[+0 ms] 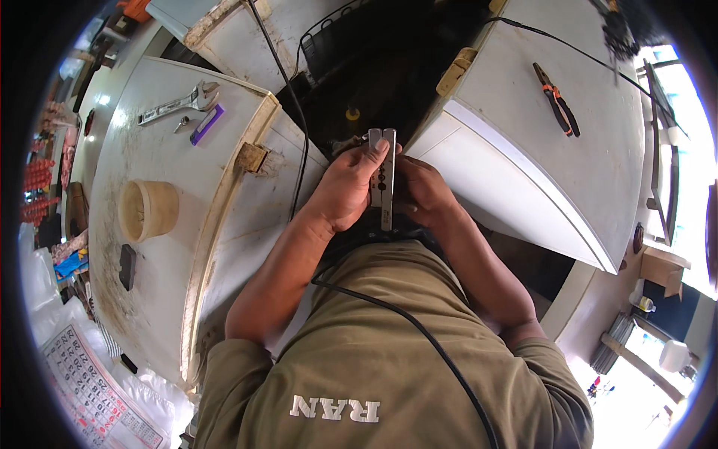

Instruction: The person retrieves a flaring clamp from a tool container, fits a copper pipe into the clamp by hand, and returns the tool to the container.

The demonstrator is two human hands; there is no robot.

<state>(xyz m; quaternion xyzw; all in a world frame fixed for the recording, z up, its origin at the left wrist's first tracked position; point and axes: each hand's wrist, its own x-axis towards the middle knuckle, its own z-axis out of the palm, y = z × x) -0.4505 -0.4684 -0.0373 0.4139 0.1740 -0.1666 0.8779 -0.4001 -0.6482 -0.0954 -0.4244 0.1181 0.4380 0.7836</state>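
My left hand (342,191) is wrapped round a silver metal flaring bar (387,198), with the thumb pressed on its upper part. Several round holes run along the bar between its two long halves. Close against the bar's right side, my right hand (426,191) has its fingers curled in. Whatever those fingers grip is hidden behind the bar and the hand. Both hands are in front of my body, over the dark gap between the white cabinets.
On the left white cabinet top (168,269) lie an adjustable wrench (178,103), a purple-edged piece (207,125), a beige cup (149,209) and a dark block (128,267). Pliers (556,101) rest on the right white cabinet (501,97). A black cable (404,314) crosses my shirt.
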